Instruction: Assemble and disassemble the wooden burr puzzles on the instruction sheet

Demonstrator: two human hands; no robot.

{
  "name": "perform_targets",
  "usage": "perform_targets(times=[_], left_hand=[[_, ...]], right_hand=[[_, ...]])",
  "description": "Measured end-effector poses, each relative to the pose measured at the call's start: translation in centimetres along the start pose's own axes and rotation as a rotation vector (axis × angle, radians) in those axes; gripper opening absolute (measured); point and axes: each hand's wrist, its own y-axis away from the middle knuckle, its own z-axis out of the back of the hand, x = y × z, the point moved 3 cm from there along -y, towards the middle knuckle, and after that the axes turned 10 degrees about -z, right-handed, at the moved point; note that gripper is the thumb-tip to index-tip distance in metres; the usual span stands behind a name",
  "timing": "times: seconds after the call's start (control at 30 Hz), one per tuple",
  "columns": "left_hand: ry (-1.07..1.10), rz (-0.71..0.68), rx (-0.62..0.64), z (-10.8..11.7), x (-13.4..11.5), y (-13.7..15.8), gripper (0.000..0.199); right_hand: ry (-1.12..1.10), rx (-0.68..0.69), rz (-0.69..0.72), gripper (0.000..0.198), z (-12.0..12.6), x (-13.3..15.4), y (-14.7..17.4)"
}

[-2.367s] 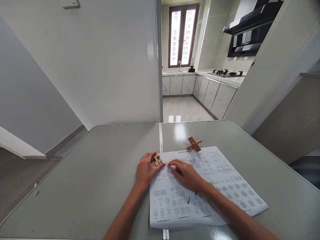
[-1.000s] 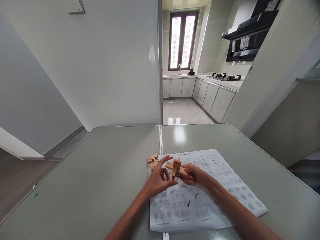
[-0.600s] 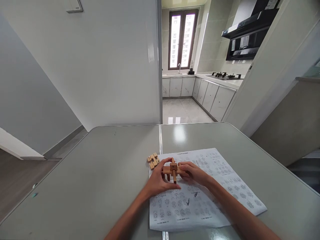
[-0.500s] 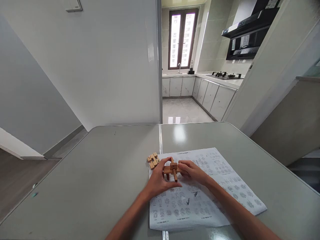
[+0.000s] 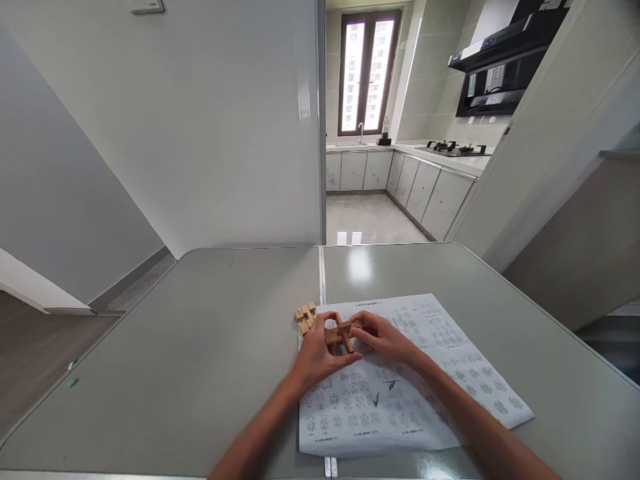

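- Two bare hands meet over the upper left part of the printed sheet (image 5: pixel 400 373), which lies flat on the grey table (image 5: pixel 200 347).
- Between them is a wooden cross puzzle (image 5: pixel 342 332), made of interlocked bars, held just above the paper.
- Its longest visible bar runs roughly left to right, from one hand toward the other, with each end hidden under fingers; a shorter bar crosses it and points down toward the person, tilted a little to the right.
- The left hand (image 5: pixel 316 353) is clamped on the puzzle's left end, thumb below and fingers curled over the top.
- The right hand (image 5: pixel 385 339) is closed on the right end, fingertips pinching the bar.
- A small stack of loose wooden pieces (image 5: pixel 306 315) sits on the table just beside the sheet's top left corner, close to the left hand's knuckles but apart from them.
- Against the earliest frame, the puzzle has come from the far edge of the sheet, where it lay alone, into both hands; back then the left hand rested on the loose pieces and the right lay flat on the paper.
- Over the last half second the puzzle has shifted slightly farther up the sheet, and both hands have drawn closer round it.
- The loose pieces and the sheet have kept their places.
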Motion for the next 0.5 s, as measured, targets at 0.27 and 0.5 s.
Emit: perform_targets(times=[0.27, 0.5], left_hand=[[-0.010, 0.001, -0.020, 0.18, -0.18, 0.02, 0.079], [-0.003, 0.014, 0.003, 0.29, -0.23, -0.01, 0.078]], right_hand=[[0.139, 0.015, 0.034, 0.033, 0.27, -0.03, 0.26], [0.190, -0.041, 0.100, 0.033, 0.05, 0.12, 0.13]])
